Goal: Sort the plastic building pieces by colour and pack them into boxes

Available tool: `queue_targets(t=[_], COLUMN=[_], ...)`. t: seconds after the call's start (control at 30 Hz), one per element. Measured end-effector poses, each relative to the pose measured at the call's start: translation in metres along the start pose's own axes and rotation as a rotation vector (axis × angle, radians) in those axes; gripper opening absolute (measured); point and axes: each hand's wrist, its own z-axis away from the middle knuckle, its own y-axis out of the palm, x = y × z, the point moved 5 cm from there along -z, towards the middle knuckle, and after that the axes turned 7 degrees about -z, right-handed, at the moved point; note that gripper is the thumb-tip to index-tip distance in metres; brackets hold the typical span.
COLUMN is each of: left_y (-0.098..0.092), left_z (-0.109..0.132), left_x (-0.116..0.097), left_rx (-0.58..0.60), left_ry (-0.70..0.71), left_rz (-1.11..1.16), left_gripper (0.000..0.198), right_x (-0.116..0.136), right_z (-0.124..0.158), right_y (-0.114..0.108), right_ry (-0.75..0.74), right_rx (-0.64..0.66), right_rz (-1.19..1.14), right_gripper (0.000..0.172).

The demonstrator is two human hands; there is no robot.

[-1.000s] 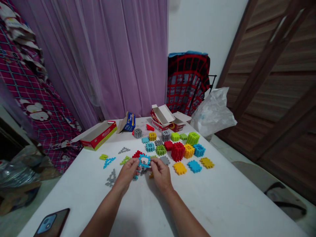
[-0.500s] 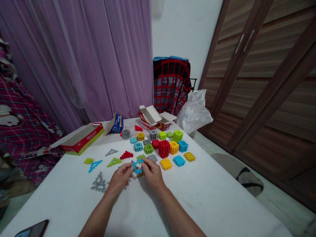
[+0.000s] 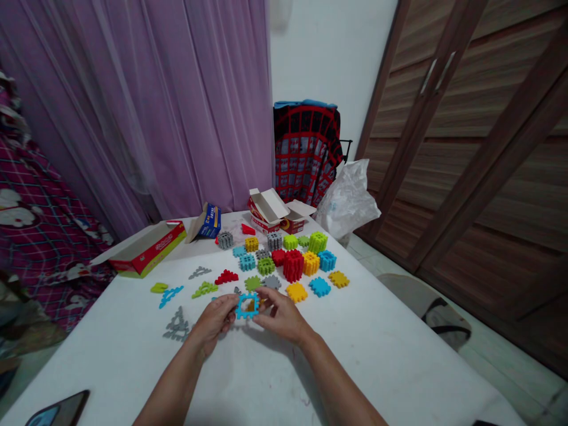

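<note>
My left hand [image 3: 215, 322] pinches the left edge of a blue square frame-shaped building piece [image 3: 239, 313], with notched edges and an open middle. At its right side, my right hand [image 3: 281, 316] has thumb and fingers apart; the thumb is close to the lower right corner, and I cannot tell whether it touches. A dark yellow piece [image 3: 251, 306] shows through the frame's opening, partly hidden. Just beyond the hands lie a flat green piece [image 3: 252, 283] and a flat grey piece [image 3: 271, 283]. Grey triangular pieces [image 3: 177, 325] lie left of my left hand.
Behind are stacked notched pieces, including a tall red stack [image 3: 293, 265] and a yellow stack [image 3: 311, 262]. Opened boxes stand at the left [image 3: 153, 251] and the back [image 3: 266, 213]. A plastic bag [image 3: 348, 198] hangs by the right edge. A phone [image 3: 62, 411] lies front left.
The blue frame piece has turned to show its square face more fully. My right hand has loosened from its right edge, and its fingers have spread.
</note>
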Motion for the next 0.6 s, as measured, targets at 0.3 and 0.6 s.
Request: queue_targets(t=[0.3,0.6], left_y=[0.023,-0.043], left_z=[-0.001,0.002], left_x=[-0.009,0.003], left_rx=[0.062,-0.526], left_ry=[0.031,0.319], left_rz=[-0.034,-0.305], left_gripper=[0.053,0.054], right_x=[0.005,-0.014], right_z=[0.01,0.012], right_y=[-0.023,-0.138], right_ry=[-0.017,-0.07], right_rx=[-0.006,-0.722], right_rz=[0.21,0.448], right_gripper=[0.049,0.046])
